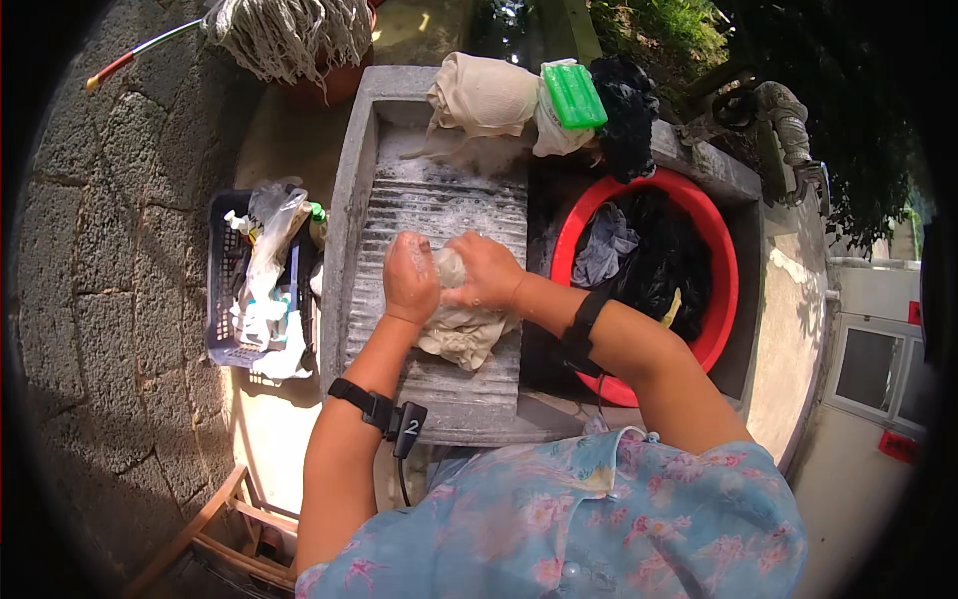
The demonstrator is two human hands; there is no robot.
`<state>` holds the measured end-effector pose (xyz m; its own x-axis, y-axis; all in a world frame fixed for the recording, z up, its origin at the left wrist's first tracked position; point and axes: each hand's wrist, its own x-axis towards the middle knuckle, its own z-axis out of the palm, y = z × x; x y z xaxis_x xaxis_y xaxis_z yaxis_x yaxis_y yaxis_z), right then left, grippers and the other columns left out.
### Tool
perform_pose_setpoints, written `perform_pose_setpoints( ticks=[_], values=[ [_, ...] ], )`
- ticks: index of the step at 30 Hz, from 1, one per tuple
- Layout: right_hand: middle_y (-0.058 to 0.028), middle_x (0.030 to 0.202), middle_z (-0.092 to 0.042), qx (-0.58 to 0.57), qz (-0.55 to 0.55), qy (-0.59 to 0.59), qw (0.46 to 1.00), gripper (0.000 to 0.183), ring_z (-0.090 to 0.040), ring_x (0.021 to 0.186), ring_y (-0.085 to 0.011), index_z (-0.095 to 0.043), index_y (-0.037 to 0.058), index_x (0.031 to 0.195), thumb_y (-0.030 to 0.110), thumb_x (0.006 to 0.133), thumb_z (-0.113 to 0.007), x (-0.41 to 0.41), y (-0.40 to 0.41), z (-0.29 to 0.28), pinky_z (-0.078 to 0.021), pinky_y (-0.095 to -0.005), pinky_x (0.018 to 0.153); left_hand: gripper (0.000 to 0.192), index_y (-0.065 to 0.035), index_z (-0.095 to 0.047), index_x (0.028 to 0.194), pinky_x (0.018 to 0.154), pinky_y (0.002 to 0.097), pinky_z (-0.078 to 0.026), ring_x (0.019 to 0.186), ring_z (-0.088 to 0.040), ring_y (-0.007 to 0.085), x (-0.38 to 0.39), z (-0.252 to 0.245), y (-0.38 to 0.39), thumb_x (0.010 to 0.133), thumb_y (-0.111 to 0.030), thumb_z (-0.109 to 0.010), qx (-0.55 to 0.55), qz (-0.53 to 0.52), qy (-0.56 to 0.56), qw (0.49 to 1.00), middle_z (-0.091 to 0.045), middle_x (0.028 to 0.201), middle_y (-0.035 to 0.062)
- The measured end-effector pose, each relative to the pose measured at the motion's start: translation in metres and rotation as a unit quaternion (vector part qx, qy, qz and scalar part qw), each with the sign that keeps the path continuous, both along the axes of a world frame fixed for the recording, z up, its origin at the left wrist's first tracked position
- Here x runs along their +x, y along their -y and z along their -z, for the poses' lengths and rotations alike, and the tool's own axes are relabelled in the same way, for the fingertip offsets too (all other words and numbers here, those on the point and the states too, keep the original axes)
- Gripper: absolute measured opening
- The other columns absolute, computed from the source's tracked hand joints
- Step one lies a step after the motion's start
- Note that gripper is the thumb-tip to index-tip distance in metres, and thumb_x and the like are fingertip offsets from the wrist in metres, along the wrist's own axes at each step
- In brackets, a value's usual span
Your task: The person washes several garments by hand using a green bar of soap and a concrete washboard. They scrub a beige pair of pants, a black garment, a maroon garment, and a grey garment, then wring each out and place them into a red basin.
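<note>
My left hand point(412, 277) and my right hand point(483, 269) are closed around a wet, off-white cloth point(468, 337), which is bunched between them and hangs down onto the ridges. Beneath them lies the stone washboard point(441, 224) of a concrete laundry sink, wet with suds. On the sink's back edge rest a rolled cream cloth point(486, 93), a green bar of soap point(573, 95) on a white cloth, and a black wet cloth point(625, 112).
In the right basin stands a red plastic tub point(718, 254) holding dark and grey cloths. A dark plastic basket point(217, 299) with bags and bottles is left of the sink. A tap point(812, 176) is at the back right, a string mop point(288, 37) at the back left.
</note>
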<state>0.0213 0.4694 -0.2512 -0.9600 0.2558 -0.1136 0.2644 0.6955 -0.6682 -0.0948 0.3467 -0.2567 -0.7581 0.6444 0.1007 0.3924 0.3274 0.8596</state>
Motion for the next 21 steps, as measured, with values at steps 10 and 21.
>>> perform_pose_setpoints(
  ticks=[10, 21],
  values=[
    [-0.0245, 0.130, -0.046, -0.089, 0.020, 0.031, 0.995, 0.093, -0.057, 0.108, -0.0387, -0.040, 0.0075, 0.138, 0.019, 0.057, -0.083, 0.032, -0.004, -0.035, -0.0468, -0.0414, 0.094, 0.042, 0.0024, -0.049, 0.127, 0.100, 0.0427, -0.040, 0.116, -0.052, 0.0390, 0.005, -0.001, 0.030, 0.101, -0.030, -0.048, -0.013, -0.017, 0.052, 0.998, -0.055, 0.124, 0.0255],
    [-0.0149, 0.117, -0.057, -0.614, 0.197, -0.266, 0.717, 0.076, -0.061, 0.106, -0.0250, -0.036, 0.0027, 0.131, -0.004, 0.068, -0.077, -0.090, -0.068, -0.131, -0.0545, -0.0408, 0.089, 0.028, 0.0003, -0.050, 0.124, 0.081, 0.0281, -0.049, 0.103, -0.059, 0.0166, 0.014, -0.070, 0.121, 0.102, -0.017, -0.049, 0.075, -0.083, 0.227, 0.967, -0.054, 0.123, 0.0111]
  ],
)
